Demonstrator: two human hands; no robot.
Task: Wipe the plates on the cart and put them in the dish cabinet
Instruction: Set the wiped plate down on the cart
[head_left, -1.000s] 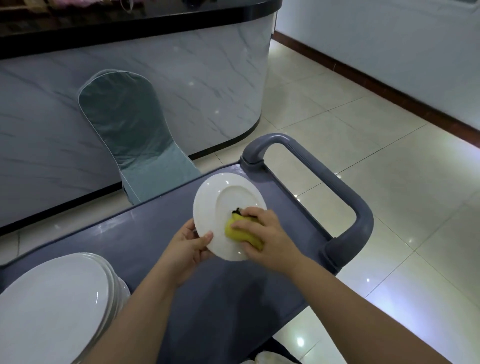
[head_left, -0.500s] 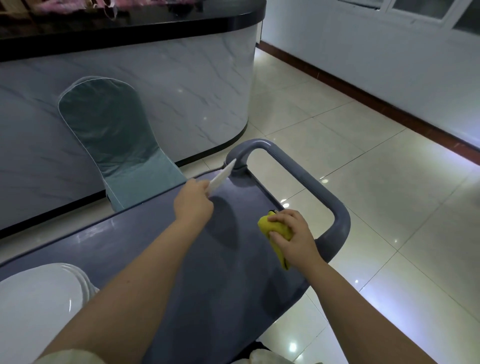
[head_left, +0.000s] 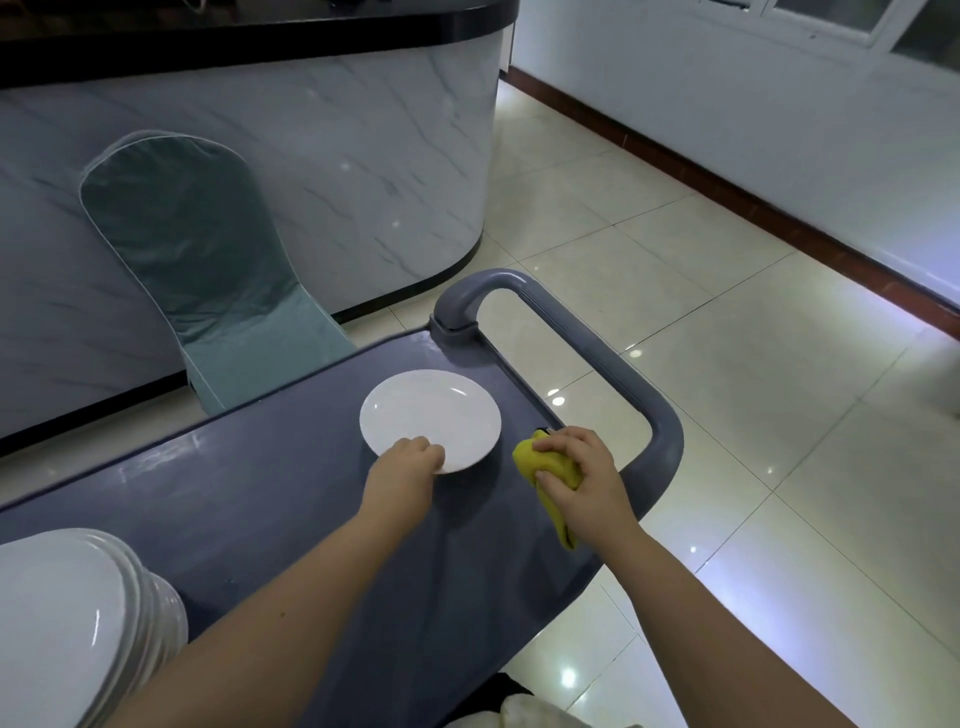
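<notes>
Plate (head_left: 431, 410) flat on cart (head_left: 260, 493) | left grip (head_left: 410, 457) pinches its rim | right grip (head_left: 582, 473) clamps cloth (head_left: 530, 457) | stack (head_left: 78, 623) near-left

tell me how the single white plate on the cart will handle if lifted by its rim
Likely stiff: the plate shows no bend where the left hand grips its near edge. Its glossy surface shows highlights, so it may slip from a light pinch. It looks ceramic, so probably breakable if dropped on the cart.
</notes>
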